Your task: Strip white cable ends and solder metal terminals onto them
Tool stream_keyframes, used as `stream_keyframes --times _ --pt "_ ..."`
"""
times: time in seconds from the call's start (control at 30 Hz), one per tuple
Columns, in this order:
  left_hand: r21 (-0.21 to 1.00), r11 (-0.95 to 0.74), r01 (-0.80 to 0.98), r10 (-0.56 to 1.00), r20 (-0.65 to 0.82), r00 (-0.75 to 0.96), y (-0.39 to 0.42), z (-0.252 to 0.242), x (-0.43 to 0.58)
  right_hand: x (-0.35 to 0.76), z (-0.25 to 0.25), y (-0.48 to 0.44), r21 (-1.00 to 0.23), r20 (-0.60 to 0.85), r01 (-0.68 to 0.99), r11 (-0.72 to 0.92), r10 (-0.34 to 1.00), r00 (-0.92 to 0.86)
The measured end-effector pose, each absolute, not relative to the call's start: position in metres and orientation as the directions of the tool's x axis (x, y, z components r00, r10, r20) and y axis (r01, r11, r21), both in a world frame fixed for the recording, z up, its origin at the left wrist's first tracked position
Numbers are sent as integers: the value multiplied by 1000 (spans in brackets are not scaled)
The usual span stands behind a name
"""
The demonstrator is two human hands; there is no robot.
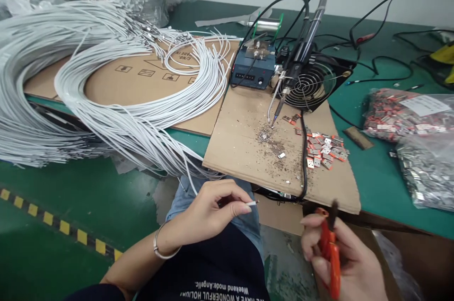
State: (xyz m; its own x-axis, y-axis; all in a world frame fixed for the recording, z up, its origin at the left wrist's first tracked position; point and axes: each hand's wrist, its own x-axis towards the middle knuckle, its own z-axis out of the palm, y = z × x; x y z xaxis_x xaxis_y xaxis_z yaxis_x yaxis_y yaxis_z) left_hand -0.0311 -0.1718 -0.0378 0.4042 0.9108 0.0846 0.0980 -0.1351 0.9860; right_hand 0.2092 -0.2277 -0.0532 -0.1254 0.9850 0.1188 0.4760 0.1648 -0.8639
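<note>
Between the thumb and fingers of my left hand (216,208) is the end of a white cable (252,203), its tip poking out to the right. My right hand (349,256) is wrapped round orange-handled pliers (331,253), whose dark jaws point up and are somewhat blurred. The two hands are apart, both near the front edge of the bench. Beyond them, a soldering iron (300,57) is held tip-down over a cardboard sheet (241,142). USB connectors (324,149) with orange parts lie in a loose pile on that cardboard.
Large bundles of white cables (142,114) spread over the left side. A blue soldering station (251,69), a black fan (312,83) and a solder spool (267,25) stand behind. Bags of orange connectors (400,116) and metal parts (427,168) lie at right. A black cord (304,159) crosses the cardboard.
</note>
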Motion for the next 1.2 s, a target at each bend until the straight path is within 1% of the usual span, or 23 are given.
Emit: stream_keyframes --times 0.07,0.13,0.2,0.27,0.37,0.5,0.6,0.67,0.8,0.83,0.9,1.0,1.07,1.13,1.2 --pt "990 -64 122 912 8 410 -172 -35 -28 200 -49 -226 -894 22 436 100 983 -182" --pt "991 -39 125 901 -20 434 -171 -33 -25 188 -44 -219 -897 -22 437 73 978 -209" --pt "990 -51 133 899 -12 438 -170 -34 -23 175 -41 -208 -904 9 417 90 982 -191" --pt "987 -74 139 905 8 424 -168 -35 -24 165 -39 -196 -938 33 334 94 983 -182" --pt "986 -99 131 901 33 432 -166 -36 -27 157 -37 -182 -971 14 230 68 973 -229" --pt "985 -114 133 891 43 452 -163 -35 -32 156 -32 -173 -964 3 254 78 959 -284" --pt "982 -112 150 902 37 430 -162 -37 -31 153 -30 -172 -944 55 305 124 973 -224" --pt "980 -127 153 911 54 410 -162 -39 -30 148 -32 -172 -944 93 301 135 984 -149" --pt "980 -146 134 930 90 357 -161 -41 -27 136 -42 -175 -991 78 107 83 996 -51" --pt "983 -134 123 934 84 347 -161 -41 -26 134 -44 -175 -995 70 69 72 997 -33" --pt "995 -75 68 935 47 351 -161 -41 -26 132 -47 -175 -997 67 42 67 998 -19" --pt "990 119 -81 908 -75 412 -159 -38 -26 135 -44 -171 -997 62 38 65 996 -68" --pt "966 221 -132 882 -140 449 -157 -37 -26 141 -39 -166 -996 23 82 35 989 -144" --pt "968 226 -111 875 -152 459 -155 -35 -28 147 -32 -163 -984 -34 176 5 976 -215" --pt "985 169 -46 874 -128 468 -153 -33 -30 151 -26 -161 -959 -61 282 5 972 -227"
